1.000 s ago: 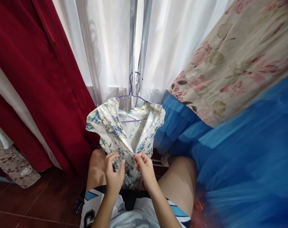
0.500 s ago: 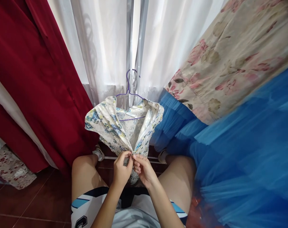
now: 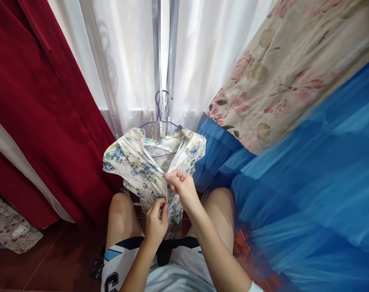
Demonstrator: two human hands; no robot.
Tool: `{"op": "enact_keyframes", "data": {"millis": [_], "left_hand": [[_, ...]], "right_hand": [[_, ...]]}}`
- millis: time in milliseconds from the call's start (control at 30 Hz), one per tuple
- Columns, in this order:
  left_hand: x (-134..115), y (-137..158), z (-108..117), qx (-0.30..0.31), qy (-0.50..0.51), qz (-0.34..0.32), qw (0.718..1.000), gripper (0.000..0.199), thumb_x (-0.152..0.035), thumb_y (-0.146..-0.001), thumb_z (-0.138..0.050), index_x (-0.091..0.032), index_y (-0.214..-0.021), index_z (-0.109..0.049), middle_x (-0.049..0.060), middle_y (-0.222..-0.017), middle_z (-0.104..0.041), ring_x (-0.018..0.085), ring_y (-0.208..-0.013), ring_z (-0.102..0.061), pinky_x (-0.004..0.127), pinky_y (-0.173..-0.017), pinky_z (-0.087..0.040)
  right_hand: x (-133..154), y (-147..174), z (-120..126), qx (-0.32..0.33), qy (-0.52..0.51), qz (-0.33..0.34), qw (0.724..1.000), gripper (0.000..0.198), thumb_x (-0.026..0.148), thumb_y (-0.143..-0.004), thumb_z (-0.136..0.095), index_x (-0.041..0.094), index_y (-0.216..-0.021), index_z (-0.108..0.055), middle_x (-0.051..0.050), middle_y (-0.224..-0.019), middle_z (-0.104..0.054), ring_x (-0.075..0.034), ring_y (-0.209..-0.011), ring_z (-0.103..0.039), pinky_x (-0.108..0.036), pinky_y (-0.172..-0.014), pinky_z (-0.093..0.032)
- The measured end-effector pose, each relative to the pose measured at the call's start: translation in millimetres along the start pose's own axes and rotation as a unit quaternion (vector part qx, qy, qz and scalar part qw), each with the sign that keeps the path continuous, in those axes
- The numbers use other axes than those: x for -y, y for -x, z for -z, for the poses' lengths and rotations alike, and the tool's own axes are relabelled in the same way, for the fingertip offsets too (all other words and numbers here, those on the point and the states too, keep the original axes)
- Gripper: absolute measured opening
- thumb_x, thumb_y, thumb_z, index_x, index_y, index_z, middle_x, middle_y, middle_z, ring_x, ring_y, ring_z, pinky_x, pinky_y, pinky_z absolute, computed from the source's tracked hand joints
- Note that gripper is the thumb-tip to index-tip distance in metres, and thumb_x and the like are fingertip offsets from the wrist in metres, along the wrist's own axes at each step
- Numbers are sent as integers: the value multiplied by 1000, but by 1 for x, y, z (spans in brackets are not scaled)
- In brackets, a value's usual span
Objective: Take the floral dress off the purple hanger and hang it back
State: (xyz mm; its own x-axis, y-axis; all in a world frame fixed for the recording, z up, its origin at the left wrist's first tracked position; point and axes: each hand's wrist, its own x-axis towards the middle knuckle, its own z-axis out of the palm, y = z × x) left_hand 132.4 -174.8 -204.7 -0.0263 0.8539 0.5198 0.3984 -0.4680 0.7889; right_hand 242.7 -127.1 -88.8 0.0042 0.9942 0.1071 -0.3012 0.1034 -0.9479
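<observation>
A white dress (image 3: 132,162) with blue and yellow flowers hangs in front of me on a purple wire hanger (image 3: 159,115). Its V-shaped neckline is open at the top, and the front edges meet at my right hand (image 3: 182,186). That hand pinches the front seam at the bottom of the V; any zipper pull there is hidden by the fingers. Lower down, my left hand (image 3: 156,221) grips the seam between thumb and fingers. The lower part of the dress drops between my knees, partly behind my hands.
White curtains (image 3: 126,61) hang behind the hanger, with a narrow gap between metal strips. To the left is dark red cloth (image 3: 50,109). On the right hang a beige floral cloth (image 3: 281,77) and blue tulle (image 3: 309,182). Below is a red tiled floor (image 3: 47,259).
My right hand has moved up the front seam, away from the left hand, and the opening below it is now closed. The left hand stays low on the seam. The view has shifted slightly.
</observation>
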Motion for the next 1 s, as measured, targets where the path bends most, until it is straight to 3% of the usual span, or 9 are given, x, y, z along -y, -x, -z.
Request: {"op": "enact_keyframes", "data": {"millis": [233,333,500,600,733,833,933,1000], "left_hand": [[6,-4,4,82,-48,5,996,13,-26,-96,-48,-20,-98,-59,6,-88,-68,20,-82,-66,28,-75,-49],[18,4,3,112,-38,14,993,14,-27,-96,-47,-20,-96,-60,7,-87,-68,20,-80,-66,28,-73,-50],[30,0,13,83,-35,33,995,16,-28,-96,-49,-19,-96,-62,7,-91,-68,20,-85,-65,32,-78,-51],[11,-37,32,13,-35,-30,999,14,-26,-96,-52,-19,-98,-64,8,-98,-66,20,-92,-63,32,-82,-51],[-49,-119,67,-119,-45,-195,973,25,-19,-95,-53,-19,-119,-63,11,-114,-64,21,-107,-60,32,-86,-51],[-89,-174,85,-92,-80,-279,953,32,-19,-97,-50,-20,-128,-59,11,-128,-60,22,-120,-56,35,-97,-47],[-107,-201,85,-26,-115,-307,944,17,-22,-97,-52,-19,-106,-66,7,-105,-68,18,-100,-62,31,-90,-48],[-110,-206,80,-35,-122,-315,941,13,-23,-97,-54,-17,-92,-65,4,-89,-67,16,-86,-62,28,-82,-48]], "right_hand": [[73,-82,-27,21,-4,89,996,28,31,-73,-73,16,-56,-56,5,-45,-49,-4,-37,-36,-20,-39,-22],[84,-91,-32,24,-15,111,993,24,30,-76,-70,15,-60,-58,6,-46,-49,-3,-38,-36,-19,-39,-22],[81,-79,-31,31,-13,130,991,22,31,-77,-70,16,-66,-58,7,-46,-50,-5,-38,-37,-19,-41,-25],[76,-68,-30,39,-2,148,988,24,35,-79,-71,18,-69,-57,7,-46,-50,-6,-39,-38,-20,-41,-28],[77,-55,-30,43,25,170,984,25,37,-82,-70,18,-72,-56,7,-46,-50,-7,-40,-39,-21,-42,-29],[81,-48,-29,45,41,183,981,28,40,-82,-70,19,-72,-55,7,-46,-49,-7,-40,-39,-21,-43,-29],[80,-49,-27,39,53,202,977,29,42,-82,-69,19,-72,-54,7,-47,-47,-7,-41,-38,-21,-43,-28],[74,-56,-26,30,62,216,974,29,41,-83,-68,20,-71,-52,8,-48,-44,-7,-41,-34,-21,-42,-24]]}}
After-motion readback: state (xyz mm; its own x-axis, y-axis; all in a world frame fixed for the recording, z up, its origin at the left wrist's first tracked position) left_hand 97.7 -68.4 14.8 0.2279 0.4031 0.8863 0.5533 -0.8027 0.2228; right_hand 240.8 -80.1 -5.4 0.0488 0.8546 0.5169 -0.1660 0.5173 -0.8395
